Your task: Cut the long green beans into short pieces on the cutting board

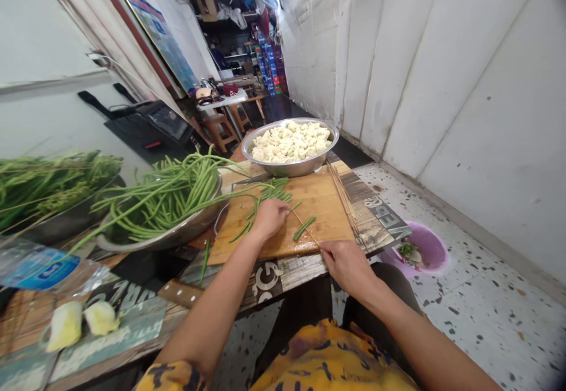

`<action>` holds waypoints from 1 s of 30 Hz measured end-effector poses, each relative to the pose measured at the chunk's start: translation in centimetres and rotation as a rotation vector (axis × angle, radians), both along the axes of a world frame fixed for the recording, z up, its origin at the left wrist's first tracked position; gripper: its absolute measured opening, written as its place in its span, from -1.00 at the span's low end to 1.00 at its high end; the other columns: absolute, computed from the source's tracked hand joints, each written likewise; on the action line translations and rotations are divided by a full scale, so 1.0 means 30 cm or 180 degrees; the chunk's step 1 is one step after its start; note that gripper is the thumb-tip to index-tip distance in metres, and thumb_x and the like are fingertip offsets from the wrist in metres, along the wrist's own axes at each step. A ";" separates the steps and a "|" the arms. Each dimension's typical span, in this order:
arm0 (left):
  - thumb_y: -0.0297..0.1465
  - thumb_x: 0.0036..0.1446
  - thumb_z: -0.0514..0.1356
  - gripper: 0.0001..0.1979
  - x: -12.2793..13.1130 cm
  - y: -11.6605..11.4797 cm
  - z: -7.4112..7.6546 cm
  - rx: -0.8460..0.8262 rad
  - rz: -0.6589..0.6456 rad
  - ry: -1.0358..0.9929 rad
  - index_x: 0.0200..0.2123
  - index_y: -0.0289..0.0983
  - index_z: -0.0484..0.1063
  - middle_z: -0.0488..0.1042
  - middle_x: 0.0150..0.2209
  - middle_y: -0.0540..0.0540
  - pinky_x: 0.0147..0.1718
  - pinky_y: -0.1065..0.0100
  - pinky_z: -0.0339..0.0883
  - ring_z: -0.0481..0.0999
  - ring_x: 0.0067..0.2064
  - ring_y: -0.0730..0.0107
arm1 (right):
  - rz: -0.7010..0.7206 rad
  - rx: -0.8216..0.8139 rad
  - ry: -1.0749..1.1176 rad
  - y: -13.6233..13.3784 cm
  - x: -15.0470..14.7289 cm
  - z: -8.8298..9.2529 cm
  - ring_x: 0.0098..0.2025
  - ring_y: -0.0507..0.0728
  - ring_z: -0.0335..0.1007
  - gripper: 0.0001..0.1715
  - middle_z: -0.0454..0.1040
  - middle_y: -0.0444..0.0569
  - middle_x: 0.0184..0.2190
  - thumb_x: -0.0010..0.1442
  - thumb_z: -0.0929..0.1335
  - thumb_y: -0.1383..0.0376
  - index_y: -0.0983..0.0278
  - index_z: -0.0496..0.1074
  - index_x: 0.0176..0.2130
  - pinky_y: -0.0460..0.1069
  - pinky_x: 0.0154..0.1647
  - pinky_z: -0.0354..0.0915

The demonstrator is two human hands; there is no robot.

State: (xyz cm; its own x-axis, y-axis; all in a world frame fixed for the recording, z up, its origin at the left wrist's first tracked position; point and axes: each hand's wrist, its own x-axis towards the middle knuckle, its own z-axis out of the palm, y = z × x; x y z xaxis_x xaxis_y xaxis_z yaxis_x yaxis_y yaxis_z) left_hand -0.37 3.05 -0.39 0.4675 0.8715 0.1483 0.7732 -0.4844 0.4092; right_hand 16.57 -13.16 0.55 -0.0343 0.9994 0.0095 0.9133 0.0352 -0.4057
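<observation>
Holding bean piece (pixel 297 205) in pinched left hand (pixel 270 219), seemingly at far tip of thin stick (pixel 312 236) clamped in right hand's (pixel 350 266) fingers, over cutting board (pixel 322 196). Already cut: short beans (pixel 276 189). Left uncut: long beans (pixel 183 193). Apparently unused: spare sticks (pixel 342 195).

"Can you read anything from where you're standing?"
"On the tablecloth (pixel 360 193), right of the cutting board (pixel 327 202), there's an ampersand (pixel 373 203) beside bigger letters (pixel 391 220) I can't settle. By the board's near edge, a G (pixel 267 273)."
"And the bottle (pixel 26 261), left of the board?"
"Its blue label (pixel 62 268) is too blurred."
</observation>
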 end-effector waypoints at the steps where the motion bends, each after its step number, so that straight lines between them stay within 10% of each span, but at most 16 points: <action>1: -0.50 0.03 0.16 -0.81 0.001 -0.001 0.003 -0.0024 -0.0007 -0.0001 -0.33 -0.27 0.58 0.59 -0.28 -0.10 -0.18 0.37 0.33 0.51 -0.23 0.31 | -0.0002 0.0003 -0.0028 0.004 -0.002 -0.002 -0.33 0.11 0.48 -0.68 0.56 -0.01 -0.44 0.25 0.21 0.36 0.26 0.46 -0.43 -0.06 -0.40 0.05; 20: -0.46 0.09 0.12 -0.74 -0.031 -0.011 0.051 -0.0194 0.0363 -0.0282 -0.20 -0.27 0.58 0.58 -0.17 -0.08 -0.08 0.36 0.32 0.52 -0.13 0.29 | -0.0045 0.0121 -0.0185 0.107 -0.038 -0.012 -0.28 0.15 0.49 -0.67 0.58 0.07 -0.34 0.25 0.20 0.33 0.28 0.51 -0.35 -0.04 -0.38 0.10; 30: -0.45 0.04 0.19 -0.84 -0.029 0.043 0.051 0.0111 0.0500 0.0744 -0.34 -0.28 0.59 0.58 -0.30 -0.14 -0.21 0.36 0.31 0.51 -0.20 0.22 | -0.0056 0.0079 0.0009 0.038 -0.012 -0.011 -0.29 0.13 0.49 -0.75 0.57 -0.01 -0.39 0.24 0.23 0.30 0.25 0.46 -0.36 -0.06 -0.38 0.08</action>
